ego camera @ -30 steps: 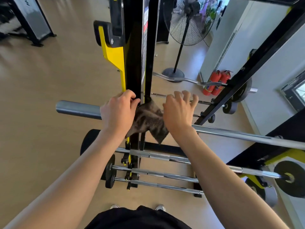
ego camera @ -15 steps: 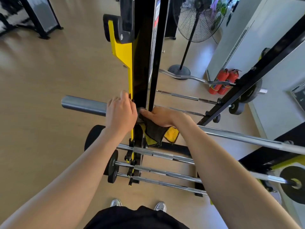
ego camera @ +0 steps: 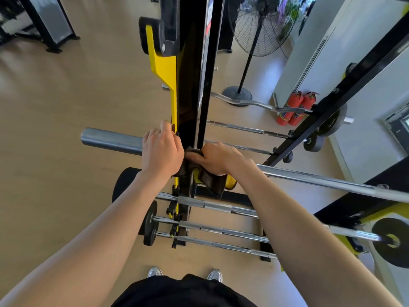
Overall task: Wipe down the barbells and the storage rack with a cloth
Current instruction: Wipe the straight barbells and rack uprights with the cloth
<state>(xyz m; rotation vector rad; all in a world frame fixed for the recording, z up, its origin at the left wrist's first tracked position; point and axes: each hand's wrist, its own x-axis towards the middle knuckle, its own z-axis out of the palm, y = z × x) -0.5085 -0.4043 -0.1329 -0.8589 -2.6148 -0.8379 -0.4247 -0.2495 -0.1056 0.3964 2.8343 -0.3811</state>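
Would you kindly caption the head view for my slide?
Left hand and right hand hold a dark cloth against the rack upright, level with the top barbell.

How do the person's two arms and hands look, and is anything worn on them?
The left forearm and the right forearm are bare as far as the picture's edge; no sleeve shows. The left hand and the right hand wear no gloves, and no ring, watch or wristband is visible. Lower down are a black garment and two silver-white shoe tips.
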